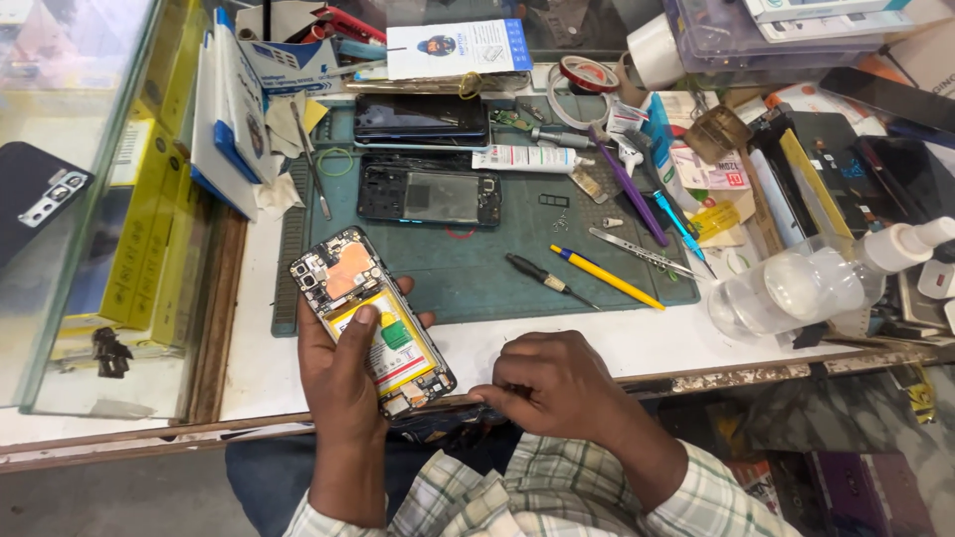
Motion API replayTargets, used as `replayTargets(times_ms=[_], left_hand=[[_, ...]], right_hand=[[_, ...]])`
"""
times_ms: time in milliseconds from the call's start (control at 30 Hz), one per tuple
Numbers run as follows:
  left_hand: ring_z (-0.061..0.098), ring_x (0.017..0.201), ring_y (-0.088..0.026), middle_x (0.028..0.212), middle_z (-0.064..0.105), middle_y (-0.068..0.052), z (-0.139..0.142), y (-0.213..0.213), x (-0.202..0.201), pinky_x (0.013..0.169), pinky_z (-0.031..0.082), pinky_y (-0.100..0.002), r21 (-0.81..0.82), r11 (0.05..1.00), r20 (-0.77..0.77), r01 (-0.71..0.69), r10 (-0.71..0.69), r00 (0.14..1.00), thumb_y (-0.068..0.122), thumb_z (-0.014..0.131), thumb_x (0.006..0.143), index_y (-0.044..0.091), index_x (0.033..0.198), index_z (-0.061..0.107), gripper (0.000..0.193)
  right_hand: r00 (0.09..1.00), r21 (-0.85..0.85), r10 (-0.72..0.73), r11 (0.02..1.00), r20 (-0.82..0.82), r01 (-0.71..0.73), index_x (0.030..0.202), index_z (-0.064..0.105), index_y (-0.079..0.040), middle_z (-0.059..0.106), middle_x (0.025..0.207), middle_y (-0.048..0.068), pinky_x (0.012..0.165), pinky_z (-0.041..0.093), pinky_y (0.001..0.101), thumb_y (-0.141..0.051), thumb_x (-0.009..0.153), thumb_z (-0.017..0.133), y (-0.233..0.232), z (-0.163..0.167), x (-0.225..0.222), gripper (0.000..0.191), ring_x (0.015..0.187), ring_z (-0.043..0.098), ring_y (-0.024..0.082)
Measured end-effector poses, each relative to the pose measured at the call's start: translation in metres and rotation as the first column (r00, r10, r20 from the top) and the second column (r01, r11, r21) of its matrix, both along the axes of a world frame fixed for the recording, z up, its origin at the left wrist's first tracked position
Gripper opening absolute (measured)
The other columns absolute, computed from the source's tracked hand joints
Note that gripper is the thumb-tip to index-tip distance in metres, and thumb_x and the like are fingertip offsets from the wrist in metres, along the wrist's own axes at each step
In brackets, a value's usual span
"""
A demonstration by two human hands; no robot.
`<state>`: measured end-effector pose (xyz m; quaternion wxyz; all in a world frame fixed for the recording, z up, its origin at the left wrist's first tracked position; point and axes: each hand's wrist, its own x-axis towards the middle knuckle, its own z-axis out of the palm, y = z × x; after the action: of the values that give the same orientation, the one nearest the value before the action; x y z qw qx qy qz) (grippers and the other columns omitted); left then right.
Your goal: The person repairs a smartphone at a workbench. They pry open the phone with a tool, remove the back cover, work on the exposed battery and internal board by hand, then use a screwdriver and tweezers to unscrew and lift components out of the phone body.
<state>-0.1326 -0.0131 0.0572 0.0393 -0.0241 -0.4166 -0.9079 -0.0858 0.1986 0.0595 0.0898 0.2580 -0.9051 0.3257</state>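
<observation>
Nearest: plaid sleeves, both forearms over lap at table [597, 343] edge. Left hand [343, 383] cradling opened phone [373, 318], back cover off, battery and board exposed, camera end pointing away and left; fingers wrapped around underneath, thumb pressed flat on battery. Phone held just above near table edge, left of centre. Right hand [552, 383] curled at phone's lower end, fingers bunched together, tips touching bottom corner; cannot tell if pinching anything.

Past hands: teal work mat [497, 268] on white table. On mat, near edge: black-handled screwdriver [542, 278], yellow-and-blue pen tool [607, 276] just beside, metal tweezers [642, 254] further right. Mid mat: black phone frame [430, 194], flat, well apart from held phone. Behind that, dark phone [421, 119], screen up. White glue tube [524, 157] to right of frame, purple stick tool [629, 184] angled beside.

Right side: clear plastic spray bottle [811, 283] lying over at mat edge, clutter of phone parts behind. Far back: red tape roll [587, 75], white-and-blue box [458, 48]. Left: glass case with yellow boxes [149, 229].
</observation>
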Motion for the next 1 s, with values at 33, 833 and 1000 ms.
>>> replayTargets(times_ms=[33,833,1000], left_hand=[[0.072,0.109,-0.032,0.119,0.066,-0.022,0.0,0.0,0.0,0.081,0.067,-0.05,-0.01,1.0,0.007,-0.001,0.001,1.0,0.004,0.056,0.097,0.003,0.138,0.045,0.042],[0.077,0.083,-0.035,0.114,0.071,-0.028,0.0,-0.002,-0.014,0.066,0.067,-0.042,-0.057,0.981,0.061,0.184,-0.181,0.982,0.003,0.058,0.094,0.007,0.141,0.041,0.05],[0.077,0.083,-0.035,0.113,0.071,-0.027,-0.001,-0.001,-0.016,0.066,0.067,-0.043,-0.039,0.976,0.07,0.214,-0.211,0.975,0.003,0.058,0.093,0.007,0.141,0.04,0.051]], right_hand=[[1.0,-0.001,-0.004,1.0,-0.005,0.004,0.062,0.061,-0.007,0.057,0.058,0.005,0.046,0.042,0.0407,-0.031,0.086,0.081,0.0,-0.001,0.0,0.039,0.052,0.059,0.026],[0.817,0.497,-0.557,0.671,-0.152,0.55,0.101,0.083,-0.027,0.077,0.1,0.006,0.082,0.055,0.0471,-0.018,0.084,0.076,0.106,0.049,-0.213,0.021,0.097,0.07,0.032],[0.834,0.499,-0.542,0.698,-0.099,0.513,0.107,0.081,-0.027,0.077,0.1,0.002,0.082,0.055,0.0441,-0.018,0.086,0.074,0.121,0.035,-0.232,0.024,0.095,0.071,0.028]])
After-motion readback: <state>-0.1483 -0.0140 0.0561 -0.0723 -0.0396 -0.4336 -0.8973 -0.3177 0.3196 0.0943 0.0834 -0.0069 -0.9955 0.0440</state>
